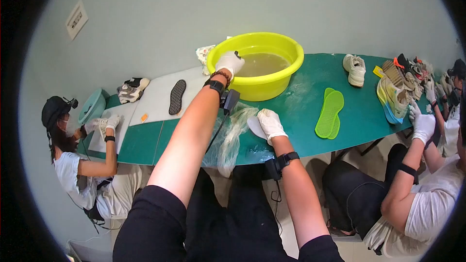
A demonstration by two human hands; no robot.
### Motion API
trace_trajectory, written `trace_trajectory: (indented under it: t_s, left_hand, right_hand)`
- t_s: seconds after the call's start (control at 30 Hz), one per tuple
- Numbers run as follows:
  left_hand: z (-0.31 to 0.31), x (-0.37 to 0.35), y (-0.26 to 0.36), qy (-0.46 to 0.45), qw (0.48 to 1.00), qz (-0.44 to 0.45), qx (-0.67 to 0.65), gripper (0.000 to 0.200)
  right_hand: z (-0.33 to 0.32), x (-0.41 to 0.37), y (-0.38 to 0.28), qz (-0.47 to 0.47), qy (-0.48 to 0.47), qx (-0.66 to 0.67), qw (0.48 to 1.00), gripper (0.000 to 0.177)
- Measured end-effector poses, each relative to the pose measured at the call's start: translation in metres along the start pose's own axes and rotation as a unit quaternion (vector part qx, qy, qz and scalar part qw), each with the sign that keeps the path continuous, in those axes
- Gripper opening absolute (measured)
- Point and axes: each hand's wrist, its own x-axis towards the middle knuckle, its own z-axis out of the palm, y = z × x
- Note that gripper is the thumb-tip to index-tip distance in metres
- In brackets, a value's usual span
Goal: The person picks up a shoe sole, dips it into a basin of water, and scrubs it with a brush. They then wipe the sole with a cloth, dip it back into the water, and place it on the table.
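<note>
My left hand (230, 63), in a white glove, is over the near left rim of a yellow-green basin (272, 87) that holds cloudy water. Its fingers are closed round a small dark object, mostly hidden. On the green table my right hand (271, 124), also gloved, grips a pale grey-white flat piece (256, 127), which shows at the left of the fingers. Between my wrists a clear plastic bag (233, 138) lies crumpled and hangs over the table's front edge.
Green insoles (330, 114) lie at the right, with a white shoe (355, 70) behind. A dark insole (177, 97) is on a white board (158, 92). Gloved co-workers sit at both sides; shoes crowd the right end. A teal basin (92, 106) stands far left.
</note>
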Motion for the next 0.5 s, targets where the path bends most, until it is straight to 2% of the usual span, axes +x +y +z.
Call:
trace_trajectory:
  t_s: [0.1,0.13,0.23,0.33,0.43,0.47,0.5]
  left_hand:
    - [-0.016,-0.017,0.012,0.018,1.000,-0.018,-0.012,0.038]
    - [-0.018,-0.022,0.013,0.054,0.998,-0.003,-0.029,0.037]
    - [-0.004,-0.008,-0.003,0.071,0.992,-0.023,-0.103,0.037]
    - [0.004,-0.016,-0.010,0.170,0.955,0.034,-0.239,0.036]
    - [0.018,-0.008,-0.035,0.167,0.851,0.002,-0.498,0.034]
    - [-0.020,-0.048,-0.020,0.163,0.772,-0.076,-0.609,0.031]
    - [-0.026,-0.056,-0.024,0.184,0.663,-0.074,-0.722,0.026]
  right_hand:
    - [-0.005,-0.004,-0.011,0.012,-0.010,-0.008,1.000,0.033]
    - [-0.005,-0.003,-0.011,0.016,-0.011,0.006,1.000,0.033]
    - [0.000,-0.004,-0.007,0.019,-0.021,0.043,0.999,0.033]
    - [0.009,0.015,0.022,0.015,-0.022,0.054,0.998,0.031]
    - [0.005,0.015,0.020,0.005,-0.034,0.044,0.998,0.031]
    - [0.010,0.018,0.028,-0.003,-0.026,0.082,0.996,0.030]
    - [0.012,0.022,0.033,-0.003,-0.023,0.081,0.996,0.029]
